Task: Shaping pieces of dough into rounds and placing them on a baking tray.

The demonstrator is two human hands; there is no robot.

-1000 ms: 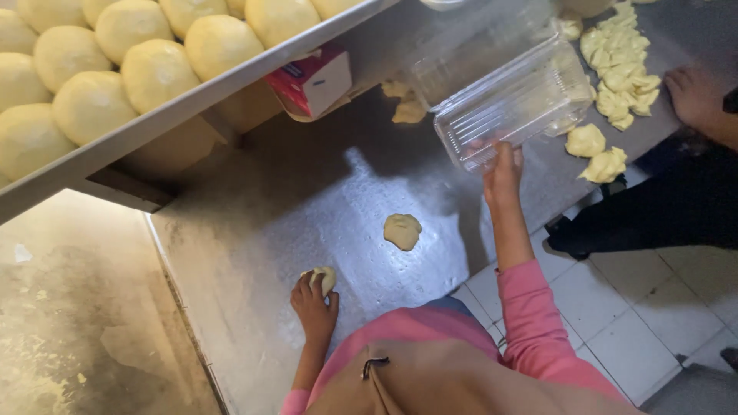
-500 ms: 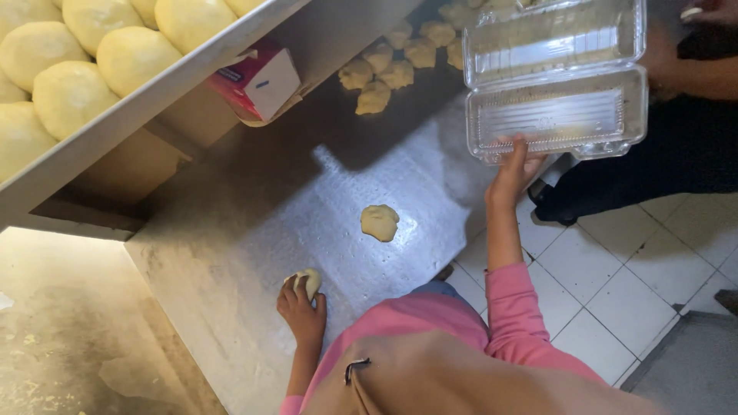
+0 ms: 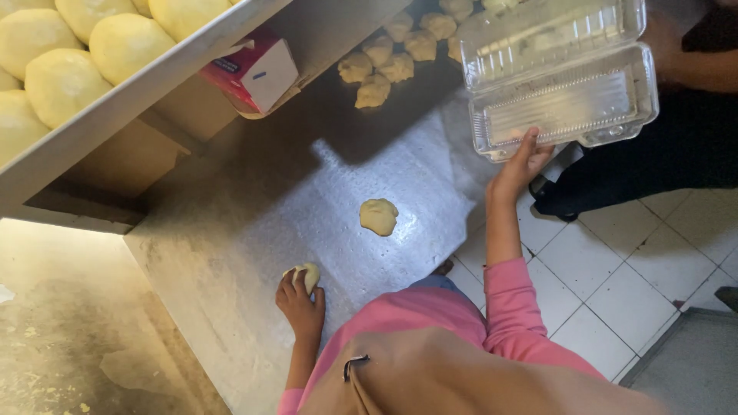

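Clear hinged plastic clamshell box (image 3: 565,77) has swung in closer at two o'clock, right hand (image 3: 516,163) pinching its near edge. Left hand (image 3: 301,301) stays curled, seemingly gripping the small pale dough ball (image 3: 306,273) on the steel table (image 3: 231,230) at seven o'clock.

Dough piece (image 3: 379,216) on table (image 3: 254,230) (mid-surface), clamshell box (image 3: 561,84) beyond right edge.

Below me: steel worktop (image 3: 254,230), dull and glare-streaked; slanted metal shelf (image 3: 146,88) above it; white tiled floor (image 3: 615,269), dark grout, at right.
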